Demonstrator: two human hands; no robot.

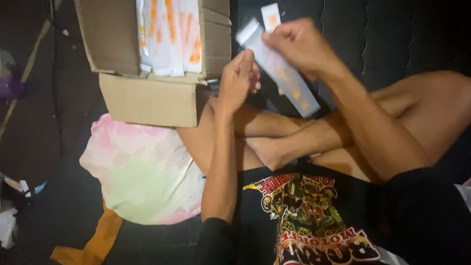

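Observation:
My right hand [299,44] grips a long white packet with orange marks [284,78], held slanting above my crossed legs. A second, smaller white and orange packet [271,15] shows just above that hand; whether the hand holds it too is unclear. My left hand [239,81] hovers just left of the long packet, fingers straight and together, with nothing in it. An open cardboard box [147,98] stands to the left of my hands, and several white and orange packets [169,34] stand upright inside it.
A pastel pink and green pillow [142,172] lies below the box, against my left leg. An orange cloth [95,243] pokes out under it. The dark quilted surface [407,34] lies under everything. Small clutter sits at the far left edge [12,191].

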